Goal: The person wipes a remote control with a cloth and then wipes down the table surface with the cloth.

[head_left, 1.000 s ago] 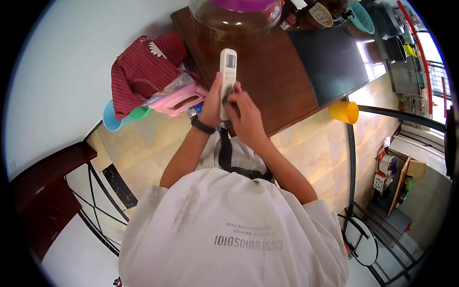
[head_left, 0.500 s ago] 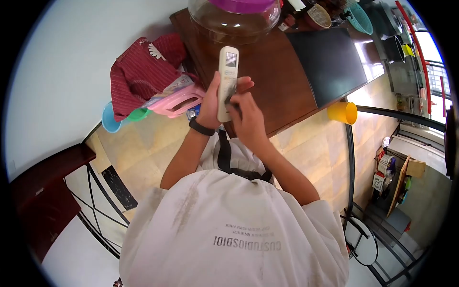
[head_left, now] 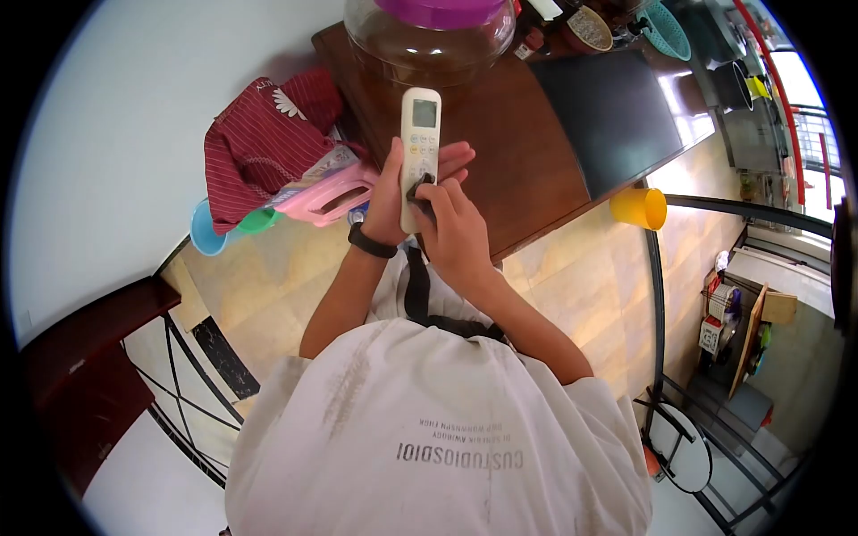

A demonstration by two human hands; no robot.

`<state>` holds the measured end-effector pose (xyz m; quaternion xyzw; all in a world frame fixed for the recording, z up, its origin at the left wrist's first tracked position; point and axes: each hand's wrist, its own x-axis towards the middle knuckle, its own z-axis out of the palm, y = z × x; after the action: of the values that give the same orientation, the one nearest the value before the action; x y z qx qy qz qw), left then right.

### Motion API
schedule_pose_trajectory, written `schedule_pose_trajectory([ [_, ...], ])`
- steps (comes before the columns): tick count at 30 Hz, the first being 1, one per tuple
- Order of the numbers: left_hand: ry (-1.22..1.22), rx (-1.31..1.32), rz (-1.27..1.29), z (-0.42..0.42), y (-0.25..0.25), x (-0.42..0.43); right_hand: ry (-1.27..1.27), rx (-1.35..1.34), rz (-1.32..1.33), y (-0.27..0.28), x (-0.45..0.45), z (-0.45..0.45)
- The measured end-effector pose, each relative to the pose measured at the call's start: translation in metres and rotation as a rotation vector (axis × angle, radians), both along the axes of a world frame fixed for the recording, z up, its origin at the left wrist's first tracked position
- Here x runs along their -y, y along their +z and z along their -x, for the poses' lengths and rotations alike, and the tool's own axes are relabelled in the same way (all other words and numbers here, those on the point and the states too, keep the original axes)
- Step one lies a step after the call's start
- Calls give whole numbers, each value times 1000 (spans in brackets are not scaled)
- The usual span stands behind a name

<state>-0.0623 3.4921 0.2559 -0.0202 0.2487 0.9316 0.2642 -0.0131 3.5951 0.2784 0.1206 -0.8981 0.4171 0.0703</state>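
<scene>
you've got the brown tabletop (head_left: 527,170) in front of you with that big purple-lidded jar (head_left: 429,49) sitting on it. your left hand (head_left: 386,204) has its grip around the white remote (head_left: 419,147), screen end toward the jar, while your right hand (head_left: 458,228) is pinching a small dark thing (head_left: 419,184), can't tell what, over the remote's lower half.

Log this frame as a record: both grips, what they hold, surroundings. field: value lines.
left grip: holds remote control, thumb along one edge, fingertips showing past the other
right grip: pinches small dark item at the remote's lower face; item unidentified
orientation: LCD screen at the end away from the wearer
left wrist: black wristband
surface ahead: brown table, bearing clear jar with purple lid
picture left: maroon striped cloth
picture right: yellow container
</scene>
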Motion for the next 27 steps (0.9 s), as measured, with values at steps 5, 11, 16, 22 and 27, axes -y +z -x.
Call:
schedule_pose_trajectory([
  [5, -46, 11, 15, -5, -11, -8, -138, -31, -61, 13, -4, 27],
  [11, -20, -63, 76, -3, -8, 2, 63, -16, -113, 12, -1, 1],
  [16, -31, 11, 38, -9, -5, -3, -107, -40, -94, 16, -6, 23],
  [22, -35, -64, -46, -7, -10, 5, 115, -53, -183, 2, -5, -14],
  [27, 19, 49, -66, -15, 1, -5, -124, -95, -33, 14, -14, 19],
])
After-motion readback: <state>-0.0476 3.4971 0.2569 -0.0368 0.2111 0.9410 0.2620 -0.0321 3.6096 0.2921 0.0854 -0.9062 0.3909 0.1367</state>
